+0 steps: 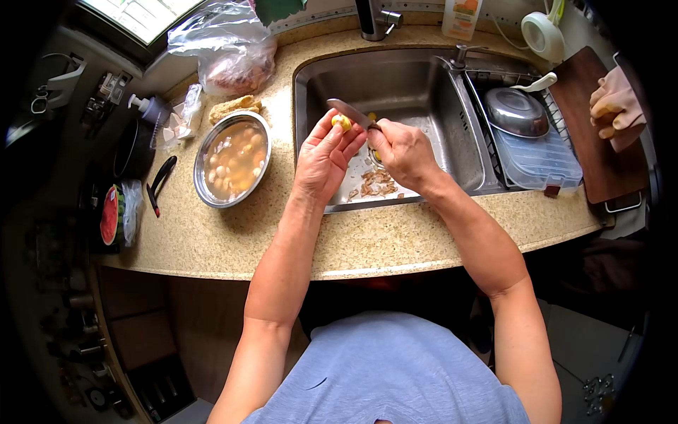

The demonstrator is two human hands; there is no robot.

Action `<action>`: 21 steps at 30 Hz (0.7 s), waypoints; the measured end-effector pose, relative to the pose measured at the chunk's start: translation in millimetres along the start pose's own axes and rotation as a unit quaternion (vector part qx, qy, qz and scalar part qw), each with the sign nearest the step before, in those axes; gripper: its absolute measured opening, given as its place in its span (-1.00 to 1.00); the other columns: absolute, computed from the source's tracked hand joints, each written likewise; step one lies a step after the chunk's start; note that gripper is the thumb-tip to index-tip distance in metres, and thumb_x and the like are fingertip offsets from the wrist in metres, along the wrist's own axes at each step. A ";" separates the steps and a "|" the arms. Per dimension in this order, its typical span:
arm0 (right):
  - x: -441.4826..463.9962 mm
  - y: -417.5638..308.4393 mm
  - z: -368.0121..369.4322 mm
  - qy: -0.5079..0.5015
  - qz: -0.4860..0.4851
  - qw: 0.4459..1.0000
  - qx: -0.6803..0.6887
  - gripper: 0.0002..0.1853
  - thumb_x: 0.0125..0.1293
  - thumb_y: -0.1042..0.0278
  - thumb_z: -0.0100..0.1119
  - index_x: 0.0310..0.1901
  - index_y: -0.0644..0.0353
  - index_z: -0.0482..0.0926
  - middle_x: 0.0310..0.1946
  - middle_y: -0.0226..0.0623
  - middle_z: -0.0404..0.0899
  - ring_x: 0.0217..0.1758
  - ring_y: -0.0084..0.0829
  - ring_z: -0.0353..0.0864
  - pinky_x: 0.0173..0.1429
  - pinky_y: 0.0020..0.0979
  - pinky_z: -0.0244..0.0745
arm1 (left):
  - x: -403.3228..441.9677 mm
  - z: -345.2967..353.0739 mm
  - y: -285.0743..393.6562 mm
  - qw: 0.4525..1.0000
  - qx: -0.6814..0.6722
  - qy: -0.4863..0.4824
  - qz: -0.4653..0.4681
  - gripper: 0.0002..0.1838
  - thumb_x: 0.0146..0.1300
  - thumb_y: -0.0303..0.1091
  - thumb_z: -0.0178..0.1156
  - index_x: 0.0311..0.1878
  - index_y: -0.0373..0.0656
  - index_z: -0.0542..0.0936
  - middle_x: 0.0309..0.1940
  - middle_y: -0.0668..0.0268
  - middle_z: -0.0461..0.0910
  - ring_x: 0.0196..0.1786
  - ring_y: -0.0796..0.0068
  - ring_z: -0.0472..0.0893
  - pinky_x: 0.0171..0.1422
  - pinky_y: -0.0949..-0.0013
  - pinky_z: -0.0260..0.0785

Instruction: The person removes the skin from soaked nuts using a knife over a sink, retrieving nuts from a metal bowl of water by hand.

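Over the sink point(424, 78), my left hand point(325, 159) pinches a small yellow round piece point(342, 122) that looks like a peeled chestnut. My right hand point(404, 152) is wrapped around the handle of a knife point(345, 106). Its blade points left and lies close above the yellow piece; whether it touches cannot be made out. Brown peelings point(378, 184) lie on the sink floor below my hands. More yellow bits show partly behind my right hand. Left of the sink stands a metal bowl point(200, 187) of cloudy water with several pale round pieces in it.
A faucet point(371, 20) rises behind the sink. To the right, a dish rack holds a metal lid point(519, 112) and a clear plastic box point(540, 159), beside a brown board point(600, 152) and gloves point(616, 106). A plastic bag point(233, 60), black-handled peeler-like tool point(162, 180) and cut watermelon point(111, 215) are left.
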State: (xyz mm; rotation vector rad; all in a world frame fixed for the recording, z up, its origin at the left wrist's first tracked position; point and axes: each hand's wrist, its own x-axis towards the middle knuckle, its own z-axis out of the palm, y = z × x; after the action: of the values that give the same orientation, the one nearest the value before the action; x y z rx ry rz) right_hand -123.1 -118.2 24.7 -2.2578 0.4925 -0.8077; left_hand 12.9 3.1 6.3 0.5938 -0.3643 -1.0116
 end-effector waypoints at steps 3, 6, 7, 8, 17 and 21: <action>-0.9 0.3 0.9 -0.019 -0.036 0.999 -0.024 -0.69 0.47 0.16 0.07 -0.35 0.21 0.56 -0.44 -0.03 0.65 -0.32 0.06 0.66 -0.24 0.00 0.53 | -0.4 -0.3 0.2 1.000 0.016 0.000 0.005 -0.63 0.49 -0.46 0.11 0.32 -0.22 0.46 0.17 0.11 0.60 0.25 0.18 0.59 0.44 0.07 0.46; -0.4 2.3 2.4 -0.041 0.030 0.999 -0.008 -0.69 0.47 0.18 0.07 -0.36 0.22 0.55 -0.43 -0.03 0.65 -0.33 0.04 0.66 -0.26 -0.02 0.52 | -0.7 -0.8 -1.9 1.000 0.024 -0.008 0.009 -0.63 0.49 -0.46 0.11 0.32 -0.21 0.46 0.17 0.13 0.60 0.26 0.18 0.59 0.44 0.08 0.45; -0.1 1.8 1.6 -0.053 0.051 0.997 0.011 -0.69 0.46 0.17 0.10 -0.35 0.24 0.56 -0.43 -0.02 0.65 -0.34 0.05 0.66 -0.26 -0.04 0.53 | -0.5 -0.2 -2.0 1.000 0.028 -0.007 0.010 -0.63 0.49 -0.46 0.11 0.32 -0.20 0.46 0.18 0.13 0.59 0.26 0.19 0.58 0.44 0.08 0.45; 0.2 1.1 0.5 -0.065 0.072 0.995 0.029 -0.69 0.46 0.16 0.12 -0.33 0.25 0.58 -0.42 -0.02 0.66 -0.35 0.05 0.66 -0.27 -0.06 0.53 | -0.4 -0.7 -2.0 1.000 0.028 -0.007 0.009 -0.63 0.49 -0.46 0.11 0.32 -0.20 0.46 0.18 0.13 0.59 0.26 0.19 0.58 0.44 0.08 0.45; 2.7 -3.6 -5.1 -0.010 0.082 0.977 0.196 -0.76 0.38 0.24 0.30 -0.19 0.28 0.68 -0.44 -0.25 0.71 -0.42 -0.57 0.61 -0.29 -0.40 0.51 | -3.5 11.4 -9.0 0.992 0.125 -0.028 -0.016 -0.63 0.52 -0.39 0.09 0.33 -0.23 0.45 0.19 0.14 0.59 0.27 0.27 0.58 0.43 0.13 0.44; 2.8 -5.7 -4.4 -0.002 0.079 0.969 0.234 -0.78 0.37 0.25 0.31 -0.22 0.27 0.69 -0.48 -0.30 0.68 -0.42 -0.59 0.58 -0.28 -0.41 0.51 | -4.9 13.1 -4.5 0.988 0.146 -0.031 -0.032 -0.61 0.52 -0.40 0.08 0.35 -0.24 0.43 0.19 0.11 0.59 0.25 0.27 0.60 0.42 0.14 0.46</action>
State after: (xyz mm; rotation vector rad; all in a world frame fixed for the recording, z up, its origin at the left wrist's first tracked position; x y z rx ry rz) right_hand -123.3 -117.8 32.4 -1.7618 0.4216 -0.7472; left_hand 0.2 1.8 13.8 0.8434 -0.5569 -1.0472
